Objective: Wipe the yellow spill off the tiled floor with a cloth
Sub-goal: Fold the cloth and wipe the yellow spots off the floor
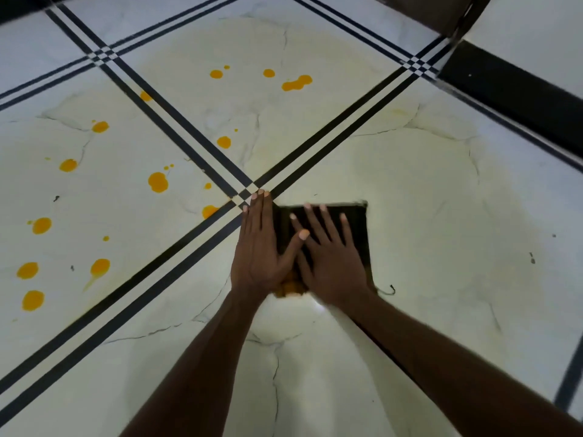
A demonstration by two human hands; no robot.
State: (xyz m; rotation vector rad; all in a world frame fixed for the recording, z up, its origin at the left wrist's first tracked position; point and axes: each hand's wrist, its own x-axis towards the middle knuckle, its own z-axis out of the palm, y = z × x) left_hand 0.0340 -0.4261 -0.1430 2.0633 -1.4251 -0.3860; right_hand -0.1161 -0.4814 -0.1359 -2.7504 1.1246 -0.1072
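Observation:
A dark folded cloth (358, 225) lies flat on the pale tiled floor (441, 200), just right of where the black tile lines cross. My left hand (258, 247) presses flat on the cloth's left edge, fingers together and pointing away from me. My right hand (331, 257) lies spread on the cloth's middle, its thumb under my left thumb. An orange-yellow patch (288, 290) shows at the cloth's near edge between my wrists. Yellow spill drops (157, 182) dot the tiles to the left and ahead, with a larger blot (296, 83) farther away.
Double black lines (176, 134) run diagonally across the floor and cross by my left fingertips. A dark furniture leg and frame (467, 14) stand at the top right, beside a wide black band (511, 89). A thin dark thread (389, 290) trails from the cloth's near right corner.

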